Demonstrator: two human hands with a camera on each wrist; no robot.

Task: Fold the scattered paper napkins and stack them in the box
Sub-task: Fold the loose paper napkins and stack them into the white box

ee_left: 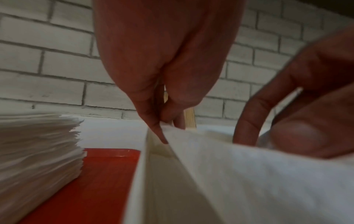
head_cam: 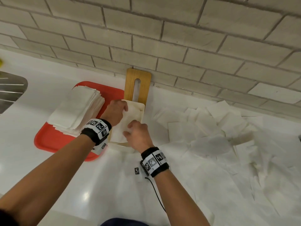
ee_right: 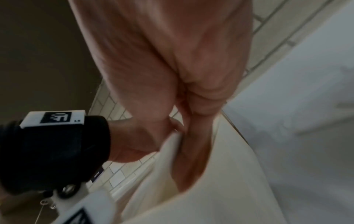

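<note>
Both hands hold one white napkin (head_cam: 122, 126) over the cream box (head_cam: 142, 110), which has a wooden slotted back plate (head_cam: 138, 84). My left hand (head_cam: 125, 108) pinches the napkin's far edge; the left wrist view shows its fingertips (ee_left: 162, 136) at the napkin (ee_left: 249, 174) just inside the box wall (ee_left: 140, 174). My right hand (head_cam: 129, 130) grips the near edge, and its fingers (ee_right: 193, 136) curl into the napkin (ee_right: 210, 197) in the right wrist view. The napkin hides what lies inside the box. Several loose napkins (head_cam: 211, 132) lie scattered to the right.
A red tray (head_cam: 48, 141) left of the box carries a tall stack of folded napkins (head_cam: 76, 110). A brick wall (head_cam: 179, 38) runs behind the white counter (head_cam: 78, 185). The corner of a metal sink (head_cam: 11, 90) is at the far left.
</note>
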